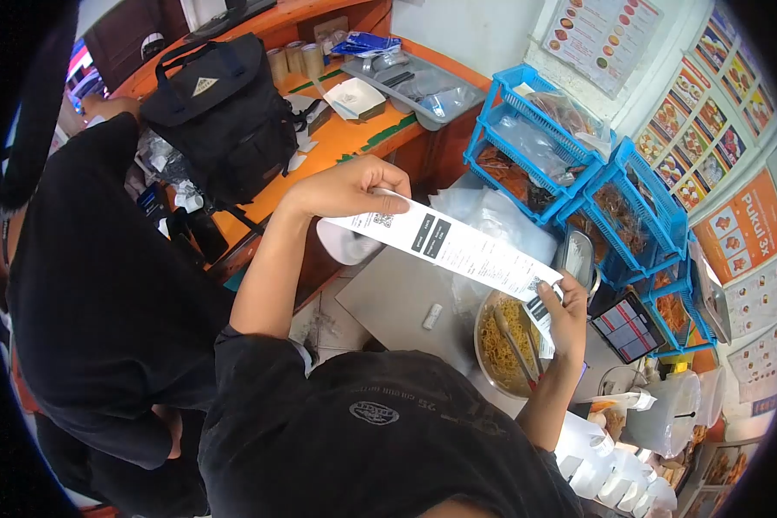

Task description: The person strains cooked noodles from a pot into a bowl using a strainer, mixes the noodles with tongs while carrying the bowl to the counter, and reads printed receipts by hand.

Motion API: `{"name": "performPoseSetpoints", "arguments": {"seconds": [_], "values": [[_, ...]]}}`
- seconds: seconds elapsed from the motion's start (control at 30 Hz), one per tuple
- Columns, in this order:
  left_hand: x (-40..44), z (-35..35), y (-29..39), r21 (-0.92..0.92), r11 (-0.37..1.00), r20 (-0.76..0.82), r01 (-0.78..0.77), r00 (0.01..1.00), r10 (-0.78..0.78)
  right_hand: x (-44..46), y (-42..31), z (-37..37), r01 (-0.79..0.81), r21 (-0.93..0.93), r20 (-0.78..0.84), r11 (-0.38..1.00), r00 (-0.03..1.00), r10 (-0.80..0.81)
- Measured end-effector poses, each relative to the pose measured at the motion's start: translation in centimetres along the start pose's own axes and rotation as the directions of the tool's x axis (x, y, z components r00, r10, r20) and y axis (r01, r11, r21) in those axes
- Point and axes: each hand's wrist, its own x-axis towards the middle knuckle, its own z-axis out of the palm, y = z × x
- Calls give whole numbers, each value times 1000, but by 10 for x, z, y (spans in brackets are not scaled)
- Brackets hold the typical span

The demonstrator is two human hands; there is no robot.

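A long white printed receipt (470, 251) with QR codes and dark label blocks is stretched between my two hands. My left hand (354, 188) pinches its upper left end between thumb and fingers. At the lower right end, my right hand (565, 318) grips the paper, and part of the strip hangs down below it. Behind the right hand stands a metal bowl of yellow noodles (502, 344), with tongs (515, 345) resting in it. Under the receipt lies the grey tabletop (388, 298), with a small white roll (432, 316) on it.
To the left, a person in black (104, 285) stands beside an orange counter (272, 194) holding a black backpack (220, 116). Blue stacked baskets (535, 142) with packets line the wall. A tablet (628, 329) and white cartons (613, 470) are at right.
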Motion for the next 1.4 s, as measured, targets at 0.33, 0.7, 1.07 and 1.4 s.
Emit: {"name": "performPoseSetpoints", "arguments": {"seconds": [0.33,0.7,1.07,1.4], "values": [[24,49,42,239,961,250,-141,965,79,35,-26,36,339,-623,-142,705,837,-528],[30,60,34,464,876,137,-130,988,75,26,-25,81,243,-110,398,964,899,-181],[36,76,20,360,908,129,-215,975,180,17,-35,74,491,-416,376,765,859,-348],[31,74,9,236,961,5,-144,989,147,11,-30,74,393,-353,269,849,912,-310]]}}
